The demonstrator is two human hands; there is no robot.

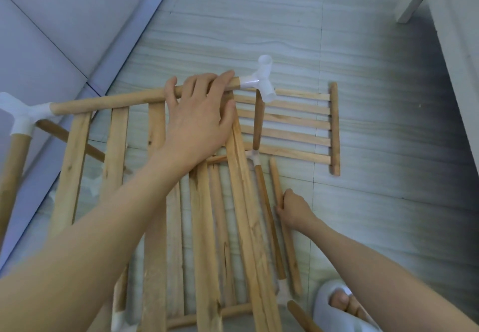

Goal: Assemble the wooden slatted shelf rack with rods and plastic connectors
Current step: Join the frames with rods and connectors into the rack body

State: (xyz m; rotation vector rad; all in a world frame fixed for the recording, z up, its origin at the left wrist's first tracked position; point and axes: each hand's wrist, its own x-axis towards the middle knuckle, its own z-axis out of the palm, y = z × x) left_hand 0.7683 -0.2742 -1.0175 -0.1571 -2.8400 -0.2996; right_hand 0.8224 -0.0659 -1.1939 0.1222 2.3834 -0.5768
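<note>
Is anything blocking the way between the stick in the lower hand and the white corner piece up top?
Yes. The right hand grips a loose rod on the floor. Between it and the top white connector stands a short upright rod, with the loose slat panel lying behind.

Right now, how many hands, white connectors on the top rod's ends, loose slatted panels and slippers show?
Hands: 2, left hand on the top rod, right hand on a loose rod
White connectors on the top rod's ends: 2
Loose slatted panel: 1
Slipper: 1
Total: 6
</note>
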